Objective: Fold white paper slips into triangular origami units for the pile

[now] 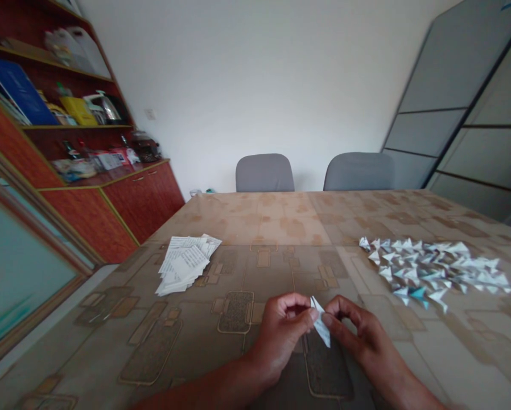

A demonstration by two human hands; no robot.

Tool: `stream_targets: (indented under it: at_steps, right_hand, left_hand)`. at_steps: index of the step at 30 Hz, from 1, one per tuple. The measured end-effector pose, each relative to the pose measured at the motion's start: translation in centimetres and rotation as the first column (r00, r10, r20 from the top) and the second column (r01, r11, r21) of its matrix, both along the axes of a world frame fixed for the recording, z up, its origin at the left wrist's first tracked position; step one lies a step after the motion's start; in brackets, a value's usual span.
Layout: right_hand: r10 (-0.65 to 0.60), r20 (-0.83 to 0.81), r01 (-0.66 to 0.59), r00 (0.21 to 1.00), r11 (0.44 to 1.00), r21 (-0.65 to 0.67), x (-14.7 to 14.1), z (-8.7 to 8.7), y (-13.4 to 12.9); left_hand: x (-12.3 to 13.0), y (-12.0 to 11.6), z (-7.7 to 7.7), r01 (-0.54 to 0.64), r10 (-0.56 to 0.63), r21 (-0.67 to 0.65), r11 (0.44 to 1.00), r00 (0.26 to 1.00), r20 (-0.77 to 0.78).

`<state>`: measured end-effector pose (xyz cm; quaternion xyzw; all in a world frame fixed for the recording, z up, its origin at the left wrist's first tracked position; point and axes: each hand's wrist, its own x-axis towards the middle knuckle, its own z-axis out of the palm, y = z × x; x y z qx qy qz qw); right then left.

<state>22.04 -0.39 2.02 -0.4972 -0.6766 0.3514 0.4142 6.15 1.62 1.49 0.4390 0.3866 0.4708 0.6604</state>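
Between my two hands is a small folded piece of paper [321, 326], white and narrow with pointed ends, held a little above the table. My left hand [283, 330] pinches its left edge between thumb and forefinger. From the other side, the thumb and fingers of my right hand [360, 333] close on its right edge. Off to the left lies a loose stack of printed paper slips [184, 265]. On the right, several folded paper pieces [435, 267] with pointed tips are spread in rows, one of them partly turquoise.
The table [255, 222] has a patterned brown cover. Two grey chairs [264, 172] stand at its far side against a white wall. At the left is a red-brown shelf cabinet [127, 199] with a kettle [108, 107] and household goods; grey sliding doors [435, 74] are at the right.
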Motion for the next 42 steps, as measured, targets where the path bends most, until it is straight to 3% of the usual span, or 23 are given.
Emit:
stream_targets:
  at_steps: [4, 8, 13, 18, 22, 26, 32, 42]
  right_hand:
    - [0.024, -0.014, -0.024, 1.0, 1.0, -0.009, 0.5, -0.1, 0.4]
    - [-0.032, 0.026, 0.031, 0.999, 0.998, 0.056, 1.4, 0.0, 0.6]
    - [0.077, -0.081, -0.08, 0.994, 0.996, -0.039, 0.8, 0.1, 0.5]
    - [-0.008, -0.057, 0.008, 0.998, 1.0, 0.008, -0.5, -0.6, 0.2]
    - [0.031, -0.007, -0.03, 1.0, 0.998, 0.059, -0.3, -0.7, 0.0]
    - [0.027, 0.062, -0.036, 0.998, 0.989, 0.146, 0.4, 0.3, 0.0]
    - [0.122, 0.131, -0.143, 0.984, 0.977, 0.16, 0.7, 1.0, 0.0]
    - [0.071, 0.106, -0.089, 0.992, 0.98, 0.177, 0.9, 1.3, 0.0]
  left_hand:
    - [-0.2, 0.6, 0.1, -0.021, 0.021, -0.025, 0.999, 1.0, -0.007]
    - [-0.5, 0.9, 0.2, -0.016, 0.018, -0.076, 0.997, 1.0, 0.025]
    - [-0.5, 0.6, 0.3, 0.003, -0.003, -0.04, 0.999, 1.0, 0.02]
    - [-0.4, 0.6, 0.1, -0.069, 0.068, 0.011, 0.998, 0.997, 0.029]
    - [-0.5, 0.8, 0.4, -0.144, 0.143, 0.004, 0.99, 0.988, 0.054]
    - [-0.5, 0.8, 0.6, -0.081, 0.083, -0.042, 0.996, 0.995, 0.049]
    - [-0.4, 0.7, 0.3, -0.015, 0.014, 0.009, 1.0, 0.999, 0.042]
    - [-0.5, 0.4, 1.1, 0.017, -0.019, 0.055, 0.998, 1.0, 0.025]
